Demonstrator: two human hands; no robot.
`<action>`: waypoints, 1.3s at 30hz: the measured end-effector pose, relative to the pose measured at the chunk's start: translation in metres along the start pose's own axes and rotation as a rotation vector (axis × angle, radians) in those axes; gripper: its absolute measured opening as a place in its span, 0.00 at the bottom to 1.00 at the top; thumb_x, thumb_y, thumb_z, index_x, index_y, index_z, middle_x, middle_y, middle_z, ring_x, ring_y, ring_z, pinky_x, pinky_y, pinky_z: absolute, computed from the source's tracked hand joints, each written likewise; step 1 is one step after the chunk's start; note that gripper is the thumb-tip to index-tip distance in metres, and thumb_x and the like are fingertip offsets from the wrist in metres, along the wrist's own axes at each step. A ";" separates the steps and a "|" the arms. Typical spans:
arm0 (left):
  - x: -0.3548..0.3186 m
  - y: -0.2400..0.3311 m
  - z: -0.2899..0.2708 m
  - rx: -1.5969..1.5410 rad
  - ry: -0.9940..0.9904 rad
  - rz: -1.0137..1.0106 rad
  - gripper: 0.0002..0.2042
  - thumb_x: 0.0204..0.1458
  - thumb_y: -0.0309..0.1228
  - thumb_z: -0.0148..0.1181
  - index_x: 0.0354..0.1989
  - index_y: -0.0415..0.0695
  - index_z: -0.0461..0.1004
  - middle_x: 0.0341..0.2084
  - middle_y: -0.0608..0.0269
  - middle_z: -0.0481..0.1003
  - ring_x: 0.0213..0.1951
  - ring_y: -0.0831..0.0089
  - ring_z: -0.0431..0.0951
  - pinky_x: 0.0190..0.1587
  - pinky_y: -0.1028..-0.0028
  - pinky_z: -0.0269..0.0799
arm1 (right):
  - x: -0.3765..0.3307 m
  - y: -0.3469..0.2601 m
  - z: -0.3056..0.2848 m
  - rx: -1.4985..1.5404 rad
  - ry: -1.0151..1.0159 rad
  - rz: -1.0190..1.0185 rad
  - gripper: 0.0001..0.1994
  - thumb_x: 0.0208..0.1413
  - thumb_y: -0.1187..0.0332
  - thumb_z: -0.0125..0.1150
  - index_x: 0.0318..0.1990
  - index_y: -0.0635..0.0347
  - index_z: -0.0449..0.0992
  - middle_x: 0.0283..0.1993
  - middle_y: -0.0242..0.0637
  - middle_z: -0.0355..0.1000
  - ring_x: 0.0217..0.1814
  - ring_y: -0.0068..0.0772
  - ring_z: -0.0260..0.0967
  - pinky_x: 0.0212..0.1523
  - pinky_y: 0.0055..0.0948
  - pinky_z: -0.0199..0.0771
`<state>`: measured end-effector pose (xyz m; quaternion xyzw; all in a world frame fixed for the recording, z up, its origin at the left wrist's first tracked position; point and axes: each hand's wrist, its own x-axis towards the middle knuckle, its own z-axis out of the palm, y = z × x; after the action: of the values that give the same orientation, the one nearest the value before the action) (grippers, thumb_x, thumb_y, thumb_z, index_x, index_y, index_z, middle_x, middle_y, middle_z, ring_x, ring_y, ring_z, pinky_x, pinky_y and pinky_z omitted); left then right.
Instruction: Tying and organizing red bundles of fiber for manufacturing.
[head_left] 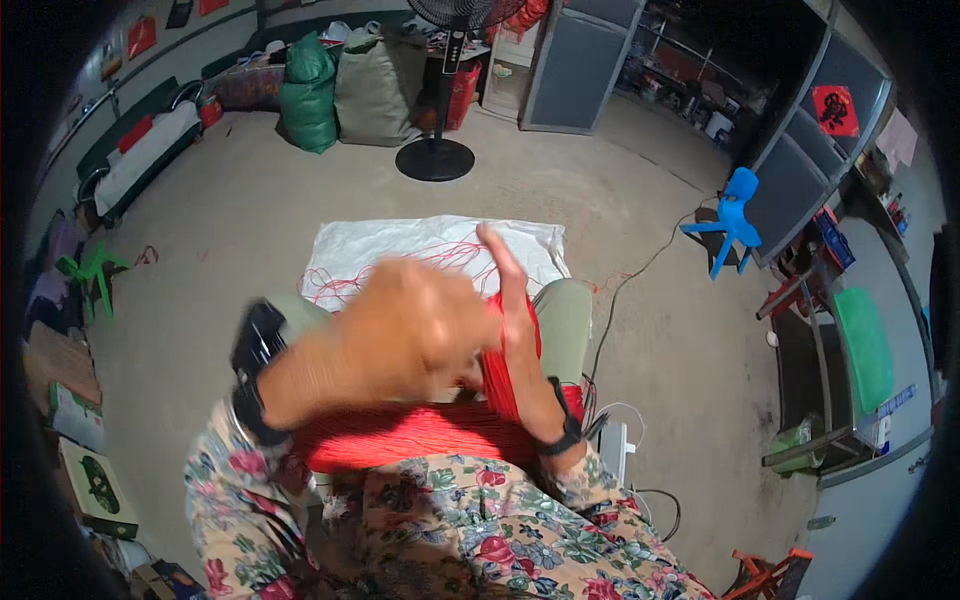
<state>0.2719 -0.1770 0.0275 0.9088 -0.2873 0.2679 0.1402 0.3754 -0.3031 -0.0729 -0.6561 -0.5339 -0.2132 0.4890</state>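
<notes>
1. Head view, surroundings: a white sheet [430, 250] lies on the concrete floor ahead of the knees, with loose red strands [350, 285] scattered over its near edge. Beyond it stands a black pedestal fan [436, 155], flanked by a green sack [308, 95] and a grey sack [375, 90]. A blue plastic chair [733, 215] stands well to the right; a small green stool [92, 272] sits at the left. A dark cable [640, 270] runs over the floor from the chair side toward the lap.
2. Obstruction: the left hand [415, 325], blurred, is raised in front of the lap and hides part of the bundle and most of the left knee.
3. Signs and packages: a red square sign with a dark figure [833, 108] hangs on the grey door at upper right; red panels [140, 35] line the wall at upper left; a flat box with a green print [95, 490] lies at lower left.
4. Red cord bundle [420, 435]: lies across the lap, long axis running left to right; at its right end a thick hank turns upward, pointing away from the body.
5. Right hand [515, 310]: wrapped around the upturned hank, forefinger extended forward.
6. Left hand, grip: too blurred to tell whether it clasps anything.
7. Both wrists carry black bands [565, 435].
</notes>
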 end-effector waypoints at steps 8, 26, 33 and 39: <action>-0.001 -0.073 0.020 -0.651 0.208 -0.425 0.06 0.52 0.27 0.62 0.31 0.36 0.80 0.25 0.59 0.80 0.30 0.81 0.78 0.33 0.76 0.73 | -0.008 -0.080 -0.052 0.361 -0.145 0.031 0.16 0.43 0.57 0.71 0.35 0.60 0.83 0.74 0.54 0.34 0.72 0.60 0.49 0.64 0.54 0.60; -0.016 -0.030 -0.024 -0.065 0.022 -0.030 0.04 0.50 0.28 0.63 0.31 0.42 0.79 0.20 0.59 0.75 0.23 0.63 0.75 0.25 0.67 0.69 | -0.010 -0.057 -0.016 0.094 -0.019 0.007 0.12 0.38 0.68 0.70 0.33 0.63 0.81 0.68 0.59 0.50 0.69 0.59 0.53 0.65 0.44 0.58; -0.024 -0.077 0.053 -0.695 0.328 -0.325 0.07 0.52 0.31 0.64 0.33 0.39 0.81 0.25 0.61 0.80 0.28 0.80 0.77 0.31 0.75 0.72 | -0.010 -0.078 -0.034 0.481 -0.048 -0.037 0.11 0.46 0.62 0.66 0.31 0.62 0.82 0.74 0.52 0.35 0.70 0.62 0.52 0.60 0.52 0.67; -0.082 0.011 0.160 -0.451 -0.010 -0.090 0.11 0.56 0.36 0.54 0.27 0.43 0.75 0.16 0.55 0.73 0.23 0.59 0.77 0.27 0.64 0.69 | 0.023 -0.032 -0.012 0.952 0.088 0.298 0.08 0.57 0.71 0.52 0.38 0.66 0.75 0.74 0.45 0.40 0.71 0.60 0.50 0.57 0.52 0.71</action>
<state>0.2735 -0.2144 -0.1491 0.8678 -0.2997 0.1857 0.3501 0.3575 -0.3040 -0.0362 -0.4198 -0.4514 0.0988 0.7812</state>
